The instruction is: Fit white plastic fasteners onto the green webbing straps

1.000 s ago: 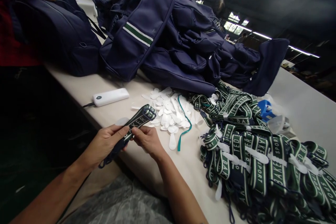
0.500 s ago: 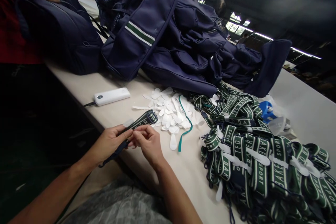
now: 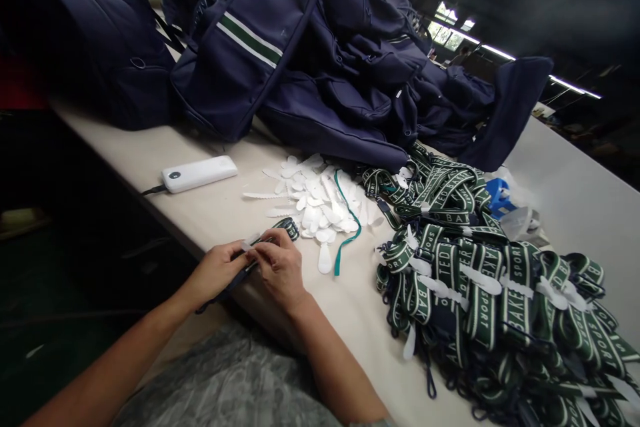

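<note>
1. Left hand [image 3: 220,270] closed on folded printed strap [image 3: 289,227], lower centre, at desk [image 3: 125,147] edge.
2. Right hand [image 3: 280,267] pinched at its white tab [image 3: 249,245]; fastening looks unfinished.
3. Done: tabbed straps [image 3: 520,293], lower right.
4. Remaining, seemingly: loose white tabs [image 3: 315,207], centre; tangled straps [image 3: 450,190], right of centre.

1. Folded strap [image 3: 289,227] looked like woven cloth webbing, pretty matt — same with the strap pile [image 3: 481,300].
2. Navy bags [image 3: 283,3] were smooth cloth with a faint sheen.
3. White tabs [image 3: 315,203] looked papery or plasticky, honestly couldn't tell.
4. White device [image 3: 203,173] seemed smooth, slightly glossy plastic.
5. Tabletop [image 3: 365,333] was smooth — kinda matt.
</note>
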The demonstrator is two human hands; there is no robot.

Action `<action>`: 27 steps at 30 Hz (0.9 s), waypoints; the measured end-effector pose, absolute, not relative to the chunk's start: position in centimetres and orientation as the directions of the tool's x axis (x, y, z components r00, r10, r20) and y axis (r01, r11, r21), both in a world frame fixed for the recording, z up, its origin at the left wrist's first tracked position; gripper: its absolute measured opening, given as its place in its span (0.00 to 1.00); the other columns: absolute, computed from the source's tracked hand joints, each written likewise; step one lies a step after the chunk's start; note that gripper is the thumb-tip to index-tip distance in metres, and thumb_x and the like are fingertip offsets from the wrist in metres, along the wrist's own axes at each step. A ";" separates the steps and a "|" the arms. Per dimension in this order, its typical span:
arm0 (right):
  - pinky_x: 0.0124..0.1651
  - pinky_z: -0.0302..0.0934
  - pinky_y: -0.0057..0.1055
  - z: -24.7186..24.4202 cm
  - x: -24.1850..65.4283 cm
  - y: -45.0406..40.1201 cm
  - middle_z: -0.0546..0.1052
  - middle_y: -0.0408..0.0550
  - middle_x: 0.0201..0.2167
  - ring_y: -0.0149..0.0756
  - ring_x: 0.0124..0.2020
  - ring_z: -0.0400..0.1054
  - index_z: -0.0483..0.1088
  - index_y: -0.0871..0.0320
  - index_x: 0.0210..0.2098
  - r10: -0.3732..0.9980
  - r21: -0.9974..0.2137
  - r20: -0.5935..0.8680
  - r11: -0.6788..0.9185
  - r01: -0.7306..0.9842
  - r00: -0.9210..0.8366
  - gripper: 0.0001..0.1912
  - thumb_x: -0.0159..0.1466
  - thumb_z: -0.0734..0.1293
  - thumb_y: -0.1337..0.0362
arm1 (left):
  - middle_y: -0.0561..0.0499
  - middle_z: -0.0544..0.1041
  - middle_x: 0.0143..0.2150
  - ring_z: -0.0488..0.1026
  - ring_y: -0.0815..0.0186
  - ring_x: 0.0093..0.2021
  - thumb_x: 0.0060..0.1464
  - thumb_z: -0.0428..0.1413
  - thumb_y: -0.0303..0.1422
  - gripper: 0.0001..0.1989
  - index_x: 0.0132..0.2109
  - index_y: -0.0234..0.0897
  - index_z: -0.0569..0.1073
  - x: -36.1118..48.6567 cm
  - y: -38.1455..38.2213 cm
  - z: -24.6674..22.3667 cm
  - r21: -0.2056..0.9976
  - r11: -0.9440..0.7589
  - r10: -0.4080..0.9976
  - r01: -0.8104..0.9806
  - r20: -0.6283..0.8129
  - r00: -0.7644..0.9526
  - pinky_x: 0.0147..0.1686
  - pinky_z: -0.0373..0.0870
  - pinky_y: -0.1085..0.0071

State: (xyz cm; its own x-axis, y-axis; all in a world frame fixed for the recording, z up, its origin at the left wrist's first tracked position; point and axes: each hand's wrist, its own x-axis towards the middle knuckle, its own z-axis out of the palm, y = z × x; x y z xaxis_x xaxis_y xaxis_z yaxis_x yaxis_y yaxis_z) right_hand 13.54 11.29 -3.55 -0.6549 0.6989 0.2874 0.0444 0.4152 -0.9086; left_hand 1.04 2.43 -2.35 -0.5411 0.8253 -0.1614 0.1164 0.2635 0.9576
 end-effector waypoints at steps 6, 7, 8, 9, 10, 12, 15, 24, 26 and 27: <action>0.51 0.66 0.29 -4.9 12.4 11.7 0.78 0.48 0.38 0.35 0.42 0.73 0.78 0.57 0.30 0.762 -0.962 0.249 0.265 -0.062 -0.597 0.05 0.62 0.70 0.67 | 0.47 0.80 0.36 0.76 0.57 0.41 0.45 0.63 0.48 0.18 0.35 0.38 0.80 1.3 2.5 -3.5 0.952 0.237 0.811 0.194 -0.084 -0.579 0.45 0.71 0.69; 0.50 0.66 0.29 -4.9 12.2 11.7 0.78 0.48 0.37 0.35 0.41 0.73 0.78 0.57 0.29 0.776 -0.966 0.241 0.250 -0.067 -0.583 0.05 0.61 0.70 0.68 | 0.47 0.80 0.36 0.76 0.57 0.39 0.46 0.62 0.49 0.20 0.38 0.37 0.80 1.3 2.4 -3.7 0.951 0.244 0.801 0.190 -0.087 -0.592 0.43 0.72 0.68; 0.49 0.67 0.29 -5.0 12.0 11.7 0.78 0.48 0.36 0.35 0.40 0.73 0.77 0.57 0.28 0.788 -0.969 0.233 0.240 -0.065 -0.570 0.04 0.60 0.71 0.68 | 0.47 0.80 0.36 0.76 0.57 0.38 0.47 0.61 0.49 0.21 0.40 0.37 0.79 1.4 2.2 -3.9 0.949 0.252 0.791 0.187 -0.090 -0.605 0.41 0.72 0.68; 0.48 0.67 0.29 -5.1 11.8 11.7 0.78 0.47 0.35 0.35 0.40 0.73 0.76 0.57 0.28 0.796 -0.971 0.224 0.232 -0.058 -0.562 0.04 0.60 0.71 0.69 | 0.48 0.81 0.36 0.76 0.57 0.38 0.48 0.60 0.49 0.21 0.42 0.37 0.78 1.4 2.1 -4.0 0.947 0.259 0.778 0.188 -0.089 -0.622 0.40 0.72 0.68; 0.48 0.67 0.29 -5.1 11.7 11.6 0.78 0.47 0.35 0.35 0.39 0.73 0.76 0.57 0.27 0.800 -0.972 0.217 0.228 -0.050 -0.560 0.05 0.60 0.71 0.68 | 0.48 0.81 0.37 0.76 0.57 0.39 0.49 0.59 0.49 0.21 0.44 0.38 0.78 1.4 2.0 -4.1 0.944 0.268 0.761 0.194 -0.084 -0.643 0.40 0.71 0.69; 0.47 0.67 0.29 -5.2 11.6 11.4 0.77 0.47 0.34 0.34 0.39 0.72 0.75 0.57 0.27 0.798 -0.972 0.217 0.227 -0.054 -0.562 0.05 0.60 0.71 0.67 | 0.50 0.81 0.37 0.75 0.58 0.39 0.50 0.58 0.48 0.20 0.44 0.40 0.78 1.3 2.0 -4.1 0.933 0.290 0.716 0.212 -0.064 -0.695 0.40 0.70 0.70; 0.48 0.66 0.29 -5.4 11.6 11.2 0.76 0.47 0.34 0.34 0.39 0.71 0.74 0.57 0.28 0.794 -0.971 0.224 0.234 -0.056 -0.565 0.07 0.63 0.69 0.64 | 0.53 0.78 0.31 0.72 0.62 0.33 0.49 0.59 0.47 0.16 0.38 0.40 0.78 1.3 2.4 -3.8 0.931 0.301 0.652 0.206 -0.044 -0.757 0.37 0.67 0.72; 0.41 0.64 0.28 -5.3 10.9 11.5 0.77 0.44 0.31 0.32 0.32 0.70 0.71 0.57 0.23 0.816 -0.978 0.144 0.202 0.043 -0.561 0.09 0.60 0.69 0.65 | 0.53 0.72 0.24 0.67 0.68 0.23 0.42 0.64 0.48 0.20 0.34 0.33 0.76 1.5 3.1 -3.6 0.969 0.212 0.585 -0.125 -0.228 -0.778 0.24 0.64 0.74; 0.39 0.63 0.28 -5.4 10.6 11.6 0.78 0.44 0.31 0.32 0.31 0.70 0.72 0.58 0.23 0.819 -0.982 0.076 0.160 0.100 -0.569 0.09 0.59 0.69 0.66 | 0.53 0.72 0.24 0.66 0.69 0.23 0.41 0.64 0.47 0.20 0.33 0.33 0.76 1.6 3.1 -3.6 0.969 0.193 0.560 -0.153 -0.237 -0.794 0.24 0.63 0.74; 0.39 0.63 0.28 -5.5 10.5 11.6 0.78 0.43 0.31 0.32 0.31 0.70 0.72 0.58 0.23 0.819 -0.982 0.053 0.148 0.120 -0.571 0.08 0.59 0.70 0.66 | 0.53 0.71 0.23 0.65 0.69 0.23 0.41 0.64 0.47 0.20 0.33 0.33 0.76 1.7 3.1 -3.5 0.970 0.185 0.548 -0.157 -0.235 -0.803 0.24 0.63 0.74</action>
State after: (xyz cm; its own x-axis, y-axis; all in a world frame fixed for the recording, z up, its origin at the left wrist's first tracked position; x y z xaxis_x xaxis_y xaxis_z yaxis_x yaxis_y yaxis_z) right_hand 10.55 11.65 -5.49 -0.5712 0.8191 0.0534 0.1202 0.1479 -0.9817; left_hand 1.68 3.12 -3.49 -0.8030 0.5478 -0.2346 -0.1574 0.1849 0.9701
